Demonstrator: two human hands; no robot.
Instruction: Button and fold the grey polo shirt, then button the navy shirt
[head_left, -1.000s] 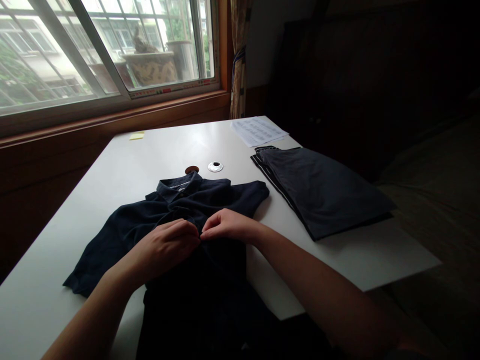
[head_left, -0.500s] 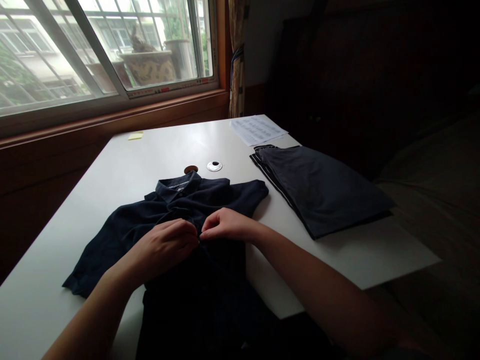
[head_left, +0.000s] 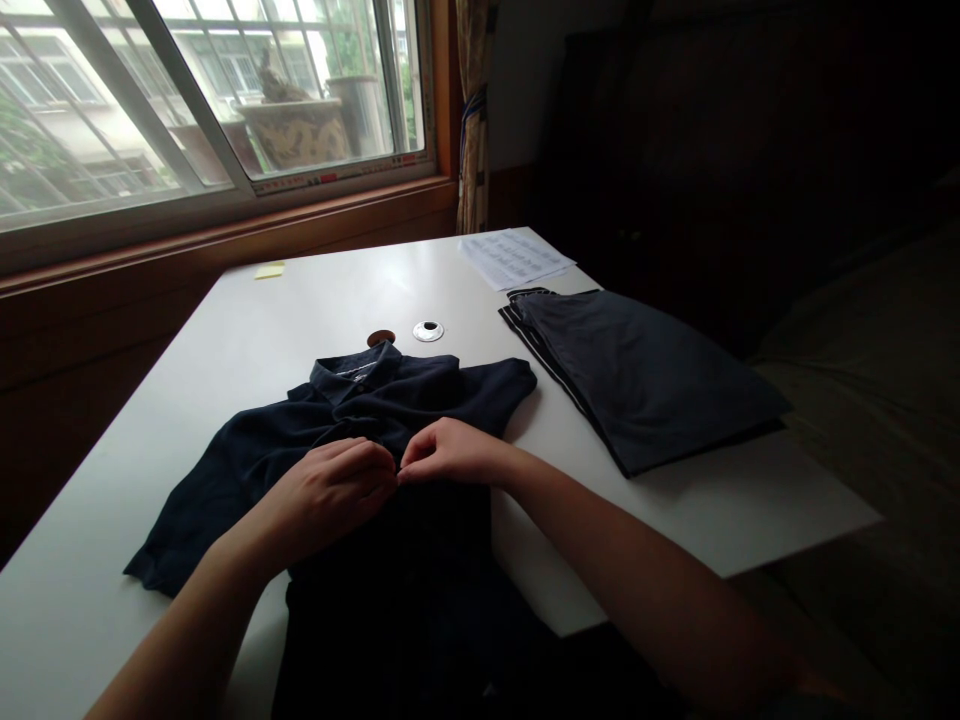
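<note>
A dark navy collared shirt point(head_left: 247, 450) lies face up on the white table point(head_left: 150, 400), its collar towards the window and its lower part hanging over the near edge. My left hand point(head_left: 337, 490) is closed at the middle of the shirt's front, fingers bent down on the cloth. Close against it, my right hand point(head_left: 442, 450) pinches the front of the shirt between thumb and forefinger. The fingertips of both hands meet at the front opening. Whether a button is between them is too small and dark to tell.
Folded dark shorts point(head_left: 645, 380) with a striped waistband lie on the right. Printed sheets point(head_left: 517, 257) rest at the far corner, a yellow sticky note point(head_left: 269, 270) at the far left. Beyond the collar are a cable hole point(head_left: 381, 338) and a silvery ring point(head_left: 429, 331).
Both hands stay at the same spot on the shirt front. My right fingertips have shifted very slightly to the left, and the view has moved a little.
</note>
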